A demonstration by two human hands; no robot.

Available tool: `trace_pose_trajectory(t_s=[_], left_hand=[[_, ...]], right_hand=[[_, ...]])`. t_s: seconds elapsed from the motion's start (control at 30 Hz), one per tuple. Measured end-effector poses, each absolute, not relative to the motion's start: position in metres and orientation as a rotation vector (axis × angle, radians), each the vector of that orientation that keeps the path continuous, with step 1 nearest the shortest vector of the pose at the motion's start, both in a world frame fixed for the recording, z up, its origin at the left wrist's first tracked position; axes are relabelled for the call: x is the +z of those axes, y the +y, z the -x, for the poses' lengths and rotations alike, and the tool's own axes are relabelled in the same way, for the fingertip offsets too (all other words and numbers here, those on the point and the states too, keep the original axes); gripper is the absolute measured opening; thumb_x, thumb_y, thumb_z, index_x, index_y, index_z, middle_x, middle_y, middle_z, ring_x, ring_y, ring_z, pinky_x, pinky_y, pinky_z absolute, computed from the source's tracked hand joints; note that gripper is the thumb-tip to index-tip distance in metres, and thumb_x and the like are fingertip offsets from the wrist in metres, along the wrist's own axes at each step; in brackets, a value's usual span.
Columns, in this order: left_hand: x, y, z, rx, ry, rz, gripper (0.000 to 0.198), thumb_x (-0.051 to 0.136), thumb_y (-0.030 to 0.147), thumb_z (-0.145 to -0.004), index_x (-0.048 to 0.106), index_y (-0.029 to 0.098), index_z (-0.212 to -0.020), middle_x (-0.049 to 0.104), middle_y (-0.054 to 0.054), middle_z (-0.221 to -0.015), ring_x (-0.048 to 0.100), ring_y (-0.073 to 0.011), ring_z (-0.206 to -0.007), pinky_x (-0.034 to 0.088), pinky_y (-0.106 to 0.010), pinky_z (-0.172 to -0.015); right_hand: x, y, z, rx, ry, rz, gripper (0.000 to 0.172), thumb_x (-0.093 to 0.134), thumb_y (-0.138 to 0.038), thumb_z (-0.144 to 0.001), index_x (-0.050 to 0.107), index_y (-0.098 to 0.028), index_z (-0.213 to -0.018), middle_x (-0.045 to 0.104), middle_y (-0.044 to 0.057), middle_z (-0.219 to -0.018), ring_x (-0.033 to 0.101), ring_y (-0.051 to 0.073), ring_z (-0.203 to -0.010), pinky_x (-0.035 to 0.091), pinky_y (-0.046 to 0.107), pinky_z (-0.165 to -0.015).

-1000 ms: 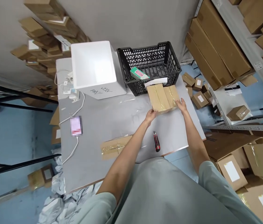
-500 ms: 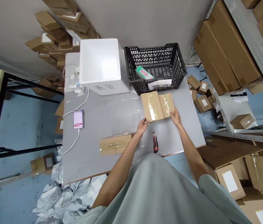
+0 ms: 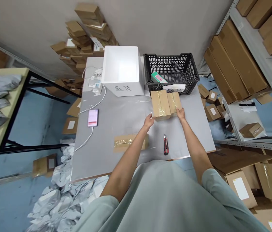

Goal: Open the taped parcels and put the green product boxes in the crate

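Two taped cardboard boxes stand side by side against the front of a black plastic crate (image 3: 172,87). My left hand (image 3: 149,121) has its fingers at the near left corner of the larger cardboard box (image 3: 160,103). On the other side, my right hand (image 3: 181,114) grips the near right corner of the smaller cardboard box (image 3: 173,101). A red and black utility knife (image 3: 166,145) lies on the table between my forearms. Another taped cardboard box (image 3: 123,142) lies partly hidden behind my left forearm.
A white foam box (image 3: 122,87) stands left of the crate, which holds a green and pink carton (image 3: 158,77). A phone (image 3: 93,118) with a white cable lies on the grey table (image 3: 116,116). Shelves with parcels flank both sides; grey bags (image 3: 60,199) cover the floor at front left.
The view has shifted, moving the table contents rightward in the picture. Both hands have brought the two boxes slightly farther from me, against the crate, and their near sides now show.
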State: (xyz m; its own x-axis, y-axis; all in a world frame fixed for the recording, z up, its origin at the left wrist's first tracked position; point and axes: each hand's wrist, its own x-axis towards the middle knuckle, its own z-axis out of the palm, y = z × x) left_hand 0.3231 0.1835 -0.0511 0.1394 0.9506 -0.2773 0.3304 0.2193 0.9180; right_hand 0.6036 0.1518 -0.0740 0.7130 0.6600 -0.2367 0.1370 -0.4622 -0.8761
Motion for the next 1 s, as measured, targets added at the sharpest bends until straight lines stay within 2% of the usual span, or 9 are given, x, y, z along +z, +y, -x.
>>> trace_pose_trajectory(t_s=[0.1,0.17,0.23,0.37,0.47,0.6,0.73,0.83,1.0], left_hand=[[-0.047,0.164,-0.266,0.734,1.479,-1.3,0.045,0.078,0.033,-0.092,0.077,0.015,-0.134,0.075,-0.024,-0.148,0.069,-0.0412,-0.143,0.05,-0.061,-0.127],[-0.05,0.144,-0.205,0.821,1.534,-1.378,0.047,0.076,0.035,-0.096,0.076,0.019,-0.14,0.073,-0.019,-0.155,0.064,-0.0376,-0.152,0.043,-0.057,-0.135],[-0.057,0.119,-0.136,0.915,1.627,-1.458,0.047,0.073,0.039,-0.099,0.074,0.02,-0.142,0.071,-0.018,-0.157,0.063,-0.0361,-0.153,0.041,-0.056,-0.137],[-0.084,0.063,-0.028,0.896,1.862,-1.284,0.053,0.07,0.043,-0.099,0.072,0.017,-0.144,0.07,-0.022,-0.157,0.065,-0.0385,-0.15,0.047,-0.059,-0.133],[-0.102,0.032,0.0,0.817,1.768,-1.157,0.054,0.07,0.047,-0.099,0.071,0.017,-0.144,0.071,-0.022,-0.155,0.068,-0.0384,-0.147,0.051,-0.06,-0.129],[-0.114,0.01,-0.005,0.755,1.428,-1.124,0.059,0.074,0.054,-0.098,0.07,0.021,-0.147,0.071,-0.018,-0.158,0.067,-0.0358,-0.149,0.051,-0.056,-0.13],[-0.12,0.003,-0.009,0.706,1.292,-1.139,0.074,0.087,0.05,-0.086,0.067,0.023,-0.152,0.068,-0.018,-0.159,0.065,-0.0386,-0.149,0.052,-0.06,-0.127],[-0.124,-0.002,-0.006,0.745,1.324,-1.211,0.076,0.091,0.049,-0.082,0.069,0.023,-0.15,0.07,-0.017,-0.15,0.067,-0.0374,-0.145,0.051,-0.06,-0.128],[-0.117,-0.008,-0.002,0.873,1.314,-1.216,0.076,0.089,0.051,-0.087,0.067,0.024,-0.154,0.066,-0.014,-0.138,0.07,-0.0327,-0.138,0.058,-0.052,-0.123]], right_hand=[[-0.073,0.113,-0.585,0.609,-0.575,2.013,0.084,0.064,-0.07,-0.099,0.059,-0.006,-0.154,0.066,0.032,-0.155,0.057,0.039,-0.158,0.048,0.051,-0.13],[-0.078,0.074,-0.556,0.579,-0.573,2.021,0.089,0.054,-0.074,-0.103,0.053,-0.008,-0.162,0.054,0.031,-0.169,0.047,0.039,-0.166,0.043,0.054,-0.134],[-0.088,0.03,-0.513,0.639,-0.605,2.017,0.089,0.052,-0.076,-0.103,0.052,-0.011,-0.164,0.053,0.03,-0.171,0.055,0.039,-0.161,0.048,0.056,-0.131],[-0.108,-0.043,-0.407,1.133,-0.767,1.853,0.089,0.074,-0.078,-0.091,0.064,-0.019,-0.158,0.063,0.025,-0.165,0.065,0.04,-0.151,0.051,0.057,-0.128],[-0.113,-0.072,-0.344,1.401,-0.854,1.724,0.102,0.089,-0.075,-0.078,0.063,-0.025,-0.163,0.059,0.019,-0.172,0.061,0.04,-0.156,0.054,0.057,-0.126],[-0.108,-0.079,-0.308,1.433,-0.912,1.677,0.114,0.096,-0.063,-0.068,0.057,-0.031,-0.17,0.055,0.011,-0.176,0.051,0.042,-0.163,0.051,0.059,-0.129],[-0.099,-0.076,-0.298,1.315,-0.868,1.74,0.105,0.09,-0.068,-0.074,0.059,-0.032,-0.168,0.06,0.009,-0.171,0.051,0.039,-0.163,0.044,0.06,-0.134],[-0.089,-0.076,-0.294,1.159,-0.925,1.739,0.096,0.081,-0.073,-0.085,0.06,-0.029,-0.168,0.063,0.011,-0.168,0.051,0.037,-0.162,0.039,0.058,-0.137],[-0.069,-0.074,-0.292,0.947,-1.006,1.836,0.084,0.074,-0.07,-0.096,0.065,-0.024,-0.166,0.072,0.015,-0.15,0.064,0.034,-0.145,0.053,0.049,-0.128]])
